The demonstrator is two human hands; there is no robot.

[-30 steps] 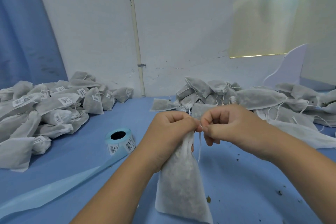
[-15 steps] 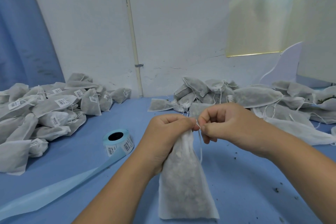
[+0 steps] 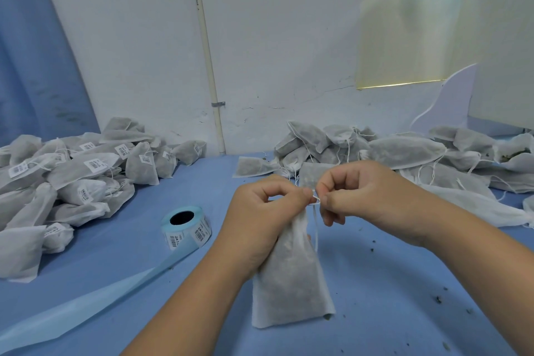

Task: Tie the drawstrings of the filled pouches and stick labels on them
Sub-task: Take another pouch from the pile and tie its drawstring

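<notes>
A filled white mesh pouch [image 3: 290, 283] hangs upright over the blue table, its bottom near the surface. My left hand [image 3: 260, 211] grips its gathered neck. My right hand [image 3: 364, 193] pinches the thin white drawstring [image 3: 315, 225] just right of the neck, with a loose end trailing down beside the pouch. A roll of barcode labels [image 3: 186, 225] on pale blue backing lies to the left of my left hand.
A heap of labelled pouches [image 3: 72, 182] fills the left of the blue table [image 3: 404, 298]. A heap of unlabelled pouches [image 3: 404, 153] lies along the back right by the white wall. A strip of blue backing tape [image 3: 86, 306] trails toward the front left. Dark crumbs dot the right side.
The hands and pouch stay in nearly the same place. My right hand has drawn slightly away from the left, and a small loop of string shows between them.
</notes>
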